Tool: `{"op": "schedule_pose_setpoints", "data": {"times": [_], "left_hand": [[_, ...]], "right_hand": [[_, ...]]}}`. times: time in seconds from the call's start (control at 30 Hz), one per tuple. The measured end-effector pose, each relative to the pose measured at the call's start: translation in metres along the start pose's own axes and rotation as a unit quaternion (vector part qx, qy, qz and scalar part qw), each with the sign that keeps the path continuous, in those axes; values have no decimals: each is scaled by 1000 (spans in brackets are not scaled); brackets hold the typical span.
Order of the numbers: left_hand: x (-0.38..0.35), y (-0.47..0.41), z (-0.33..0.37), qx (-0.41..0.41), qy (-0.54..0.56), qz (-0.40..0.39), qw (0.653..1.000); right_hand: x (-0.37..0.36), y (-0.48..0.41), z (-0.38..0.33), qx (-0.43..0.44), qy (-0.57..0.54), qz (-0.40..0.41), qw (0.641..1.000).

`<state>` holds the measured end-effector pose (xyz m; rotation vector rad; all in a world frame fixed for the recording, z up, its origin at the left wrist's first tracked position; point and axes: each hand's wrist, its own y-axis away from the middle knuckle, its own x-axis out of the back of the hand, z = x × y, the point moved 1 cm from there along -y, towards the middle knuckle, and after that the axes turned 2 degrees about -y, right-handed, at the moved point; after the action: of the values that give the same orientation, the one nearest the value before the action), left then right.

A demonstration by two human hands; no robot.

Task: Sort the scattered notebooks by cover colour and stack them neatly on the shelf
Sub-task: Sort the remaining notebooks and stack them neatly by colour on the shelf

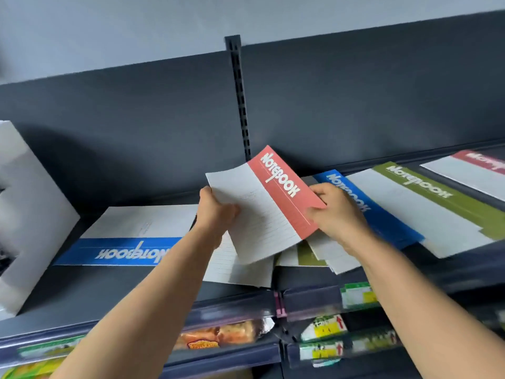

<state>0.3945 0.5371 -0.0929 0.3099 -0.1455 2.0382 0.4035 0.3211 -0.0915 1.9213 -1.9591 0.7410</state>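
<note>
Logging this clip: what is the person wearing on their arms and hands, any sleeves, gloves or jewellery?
Nothing is worn that shows. The left hand and the right hand are bare, with no gloves, and no ring, watch or bracelet is visible. The left forearm and right forearm are uncovered down to the frame edge; no sleeve is in view.

The left forearm (153, 296) and right forearm (410, 291) reach up and forward, converging. The left hand (216, 214) grips the left edge of the red notebook (273, 203). The right hand (337, 214) pinches its right edge, thumb on the cover.
</note>
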Motion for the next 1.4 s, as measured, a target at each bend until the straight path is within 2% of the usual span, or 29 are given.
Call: {"op": "schedule_pose_setpoints", "data": {"times": [0.17,0.33,0.4,0.53,0.67,0.77,0.83,0.93,1.07,1.17,1.23,1.4], "left_hand": [[-99,22,29,-34,-26,-52,998],[-206,42,58,4,-44,-206,977],[-250,52,70,1,-38,-217,975],[-345,65,90,32,45,-216,975],[-416,81,109,98,85,-210,969],[-442,88,121,120,86,-263,954],[-440,87,123,99,25,-294,950],[-412,77,122,92,-55,-275,956],[-344,50,105,11,-142,-174,974],[-269,41,83,-67,-313,-68,945],[-223,40,69,-68,-366,-29,928],[-101,45,30,12,-383,85,920]], "right_hand": [[74,-7,48,-17,167,-9,986],[158,-14,98,-73,276,56,957],[190,-18,122,-88,309,78,944],[250,-23,169,-96,332,77,935],[290,-26,196,-84,349,102,928],[297,-35,203,-64,364,98,924],[292,-43,202,-61,357,71,929],[273,-53,196,-36,356,40,933],[230,-65,172,27,411,-5,911],[181,-73,139,103,427,-46,897],[147,-73,117,154,405,-70,898],[56,-53,52,267,323,-154,895]]}}
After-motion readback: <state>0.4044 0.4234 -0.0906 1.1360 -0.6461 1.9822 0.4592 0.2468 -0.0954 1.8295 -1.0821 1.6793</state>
